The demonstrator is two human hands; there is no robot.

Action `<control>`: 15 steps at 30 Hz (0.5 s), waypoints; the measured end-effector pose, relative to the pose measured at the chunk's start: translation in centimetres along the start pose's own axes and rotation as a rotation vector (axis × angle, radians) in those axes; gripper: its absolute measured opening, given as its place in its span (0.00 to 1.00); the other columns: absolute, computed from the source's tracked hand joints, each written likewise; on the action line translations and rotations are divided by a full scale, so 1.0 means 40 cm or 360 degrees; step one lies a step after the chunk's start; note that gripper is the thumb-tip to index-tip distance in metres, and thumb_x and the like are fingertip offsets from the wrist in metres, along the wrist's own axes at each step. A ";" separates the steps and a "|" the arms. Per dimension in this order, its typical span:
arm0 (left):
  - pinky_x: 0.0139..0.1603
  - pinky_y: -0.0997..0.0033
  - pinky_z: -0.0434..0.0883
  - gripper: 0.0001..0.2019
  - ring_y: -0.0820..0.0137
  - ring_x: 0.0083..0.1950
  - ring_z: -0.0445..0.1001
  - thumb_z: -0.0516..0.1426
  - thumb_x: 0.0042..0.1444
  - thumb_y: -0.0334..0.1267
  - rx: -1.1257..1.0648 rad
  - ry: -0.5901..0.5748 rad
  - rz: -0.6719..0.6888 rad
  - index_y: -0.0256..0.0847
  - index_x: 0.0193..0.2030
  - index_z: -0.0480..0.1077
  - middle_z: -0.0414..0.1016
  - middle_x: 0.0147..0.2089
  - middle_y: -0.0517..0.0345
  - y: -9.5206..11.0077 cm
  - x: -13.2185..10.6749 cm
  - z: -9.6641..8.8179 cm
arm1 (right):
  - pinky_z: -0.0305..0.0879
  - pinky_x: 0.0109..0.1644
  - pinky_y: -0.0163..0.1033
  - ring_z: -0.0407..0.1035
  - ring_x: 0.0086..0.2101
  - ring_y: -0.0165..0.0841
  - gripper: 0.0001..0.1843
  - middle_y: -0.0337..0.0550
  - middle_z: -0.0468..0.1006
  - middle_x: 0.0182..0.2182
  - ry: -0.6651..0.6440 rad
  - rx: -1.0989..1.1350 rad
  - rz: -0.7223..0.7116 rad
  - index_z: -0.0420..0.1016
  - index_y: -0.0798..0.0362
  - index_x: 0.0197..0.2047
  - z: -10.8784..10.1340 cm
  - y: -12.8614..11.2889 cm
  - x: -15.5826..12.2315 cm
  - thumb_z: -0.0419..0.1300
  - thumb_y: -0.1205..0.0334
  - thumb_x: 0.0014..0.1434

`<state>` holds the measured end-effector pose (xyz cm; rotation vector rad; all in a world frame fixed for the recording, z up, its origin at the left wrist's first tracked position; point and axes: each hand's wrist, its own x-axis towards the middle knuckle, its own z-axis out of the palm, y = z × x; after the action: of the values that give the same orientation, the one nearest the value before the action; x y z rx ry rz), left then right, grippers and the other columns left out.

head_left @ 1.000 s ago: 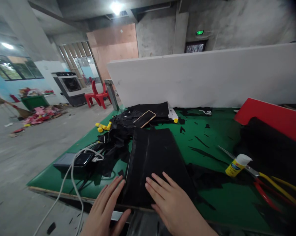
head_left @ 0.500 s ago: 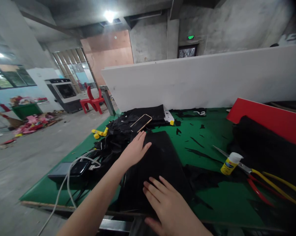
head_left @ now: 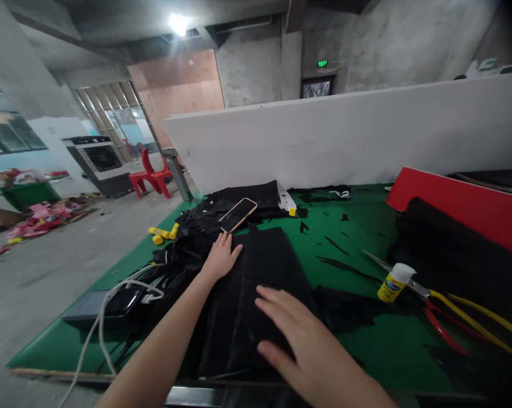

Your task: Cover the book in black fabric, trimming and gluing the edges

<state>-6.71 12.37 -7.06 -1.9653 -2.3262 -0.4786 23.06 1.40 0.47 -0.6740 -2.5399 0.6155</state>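
A black sheet-covered flat piece (head_left: 273,255), like fabric or film, lies on the green tabletop (head_left: 336,226) in front of me. My left hand (head_left: 222,258) rests on its far left part, fingers stretched out and palm down. Over the near right part is my right hand (head_left: 296,334), fingers extended and thumb apart; whether it touches the surface everywhere, I cannot tell. Faint creases run across the black surface. Just beyond my left fingertips a phone (head_left: 239,215) lies on crumpled black scraps (head_left: 192,232).
To the right lie a glue bottle (head_left: 394,283) and scissors (head_left: 421,292) with red and yellow handles. Yellow glue sticks (head_left: 165,233) and a dark device (head_left: 124,300) with white cables (head_left: 101,323) are on the left. A white board (head_left: 324,136) and red panel (head_left: 455,212) stand behind.
My left hand has slid slightly left on the black piece. My right hand has moved a little away from me and turned, its thumb now showing over the sheet. The view has shifted slightly right.
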 end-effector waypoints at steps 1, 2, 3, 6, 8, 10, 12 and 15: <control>0.66 0.51 0.53 0.32 0.52 0.71 0.46 0.43 0.63 0.51 -0.0006 0.0015 -0.0038 0.28 0.65 0.54 0.48 0.70 0.34 -0.002 0.001 0.002 | 0.54 0.65 0.44 0.53 0.62 0.35 0.25 0.44 0.58 0.64 0.0080 0.0040 0.0114 0.61 0.52 0.63 -0.023 0.007 0.007 0.49 0.54 0.65; 0.65 0.50 0.53 0.31 0.51 0.70 0.48 0.43 0.63 0.51 -0.0014 0.0029 -0.0071 0.27 0.65 0.54 0.49 0.69 0.33 -0.003 0.002 0.003 | 0.55 0.64 0.44 0.55 0.62 0.35 0.24 0.45 0.60 0.64 0.0159 0.0076 0.0215 0.62 0.52 0.62 -0.045 0.020 0.016 0.48 0.55 0.65; 0.65 0.49 0.54 0.31 0.51 0.70 0.49 0.43 0.63 0.50 -0.0024 0.0040 -0.0098 0.28 0.65 0.54 0.50 0.69 0.32 -0.005 0.002 0.004 | 0.54 0.64 0.45 0.56 0.61 0.36 0.24 0.46 0.61 0.63 0.0216 0.0094 0.0301 0.62 0.52 0.62 -0.066 0.037 0.028 0.49 0.56 0.65; 0.64 0.49 0.54 0.30 0.53 0.70 0.50 0.43 0.64 0.49 -0.0053 0.0059 -0.0140 0.29 0.65 0.54 0.51 0.69 0.32 -0.011 0.003 0.006 | 0.55 0.63 0.47 0.59 0.59 0.38 0.25 0.47 0.66 0.60 0.0175 0.0069 0.0611 0.62 0.53 0.62 -0.112 0.110 0.072 0.49 0.54 0.64; 0.65 0.49 0.54 0.30 0.54 0.70 0.50 0.43 0.64 0.49 -0.0063 0.0061 -0.0153 0.28 0.65 0.54 0.51 0.69 0.32 -0.013 0.003 0.008 | 0.57 0.60 0.52 0.62 0.57 0.44 0.25 0.54 0.69 0.57 0.0117 0.0052 0.0706 0.65 0.57 0.59 -0.121 0.161 0.101 0.51 0.55 0.62; 0.65 0.48 0.52 0.30 0.53 0.70 0.50 0.42 0.64 0.50 -0.0059 0.0056 -0.0164 0.28 0.65 0.54 0.51 0.69 0.32 -0.013 0.003 0.012 | 0.59 0.57 0.55 0.65 0.54 0.49 0.24 0.59 0.71 0.54 0.0056 0.0074 0.0781 0.68 0.60 0.57 -0.113 0.202 0.125 0.55 0.56 0.60; 0.65 0.44 0.50 0.31 0.51 0.70 0.49 0.42 0.63 0.51 -0.0043 0.0052 -0.0174 0.27 0.65 0.53 0.50 0.69 0.31 -0.012 0.002 0.015 | 0.60 0.56 0.54 0.66 0.53 0.50 0.25 0.59 0.73 0.52 0.0012 0.0140 0.0827 0.69 0.59 0.55 -0.093 0.226 0.140 0.58 0.56 0.57; 0.65 0.42 0.47 0.33 0.50 0.70 0.49 0.42 0.63 0.53 -0.0021 0.0054 -0.0184 0.27 0.66 0.53 0.49 0.69 0.30 -0.008 -0.002 0.018 | 0.57 0.58 0.53 0.63 0.55 0.50 0.30 0.57 0.71 0.55 0.0034 0.0271 0.0881 0.66 0.57 0.59 -0.059 0.236 0.149 0.60 0.54 0.55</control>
<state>-6.89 12.46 -7.82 -1.8205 -2.4314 -0.5312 22.88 12.77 -0.75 -1.3225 -2.2392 0.9826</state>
